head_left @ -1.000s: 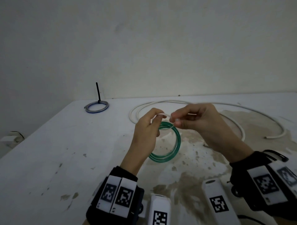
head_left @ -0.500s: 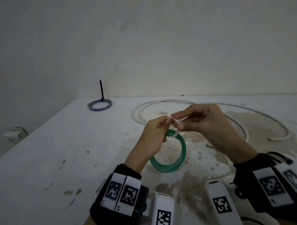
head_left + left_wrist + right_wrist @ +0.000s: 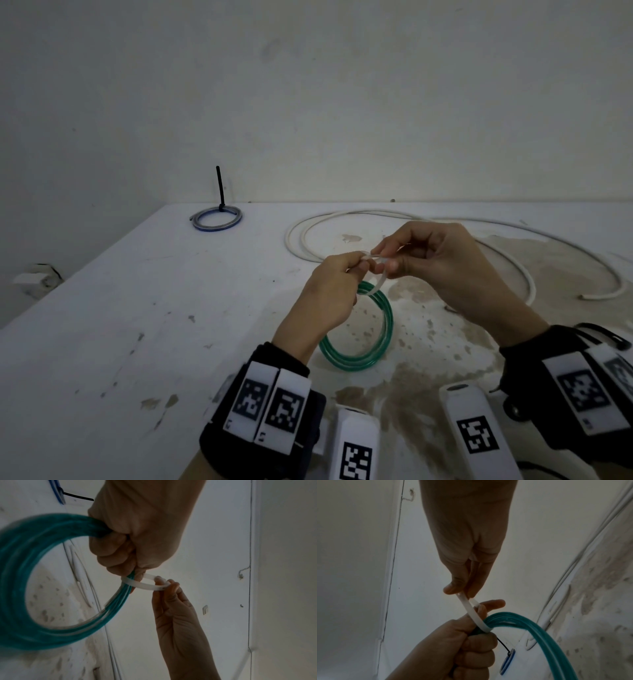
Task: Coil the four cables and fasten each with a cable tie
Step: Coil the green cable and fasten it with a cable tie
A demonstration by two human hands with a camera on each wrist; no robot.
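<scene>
My left hand (image 3: pixel 359 265) grips the top of a green coiled cable (image 3: pixel 376 356), which hangs upright over the white table (image 3: pixel 137 308). A white cable tie (image 3: pixel 378 286) loops round the coil's strands just beside that grip. My right hand (image 3: pixel 387 262) pinches the tie's ends between thumb and fingertips. In the left wrist view the tie (image 3: pixel 147 586) forms a closed loop from the green coil (image 3: pixel 15 581) to the right fingertips (image 3: pixel 164 584). In the right wrist view the tie (image 3: pixel 472 612) runs from the right hand down round the green cable (image 3: pixel 539 635). Whether the tie's tip sits in its head is hidden by the fingers.
A blue-grey coil (image 3: pixel 216 219) bound with an upright black tie (image 3: pixel 220 186) lies at the table's far left corner. A long white cable (image 3: pixel 363 212) lies loosely looped across the far right of the table. The wall rises right behind the table; the table's left edge drops off.
Both hands have stayed together at the top of the green coil. The white tie, held straight between the fingers before, now curves down round the coil's strands.
</scene>
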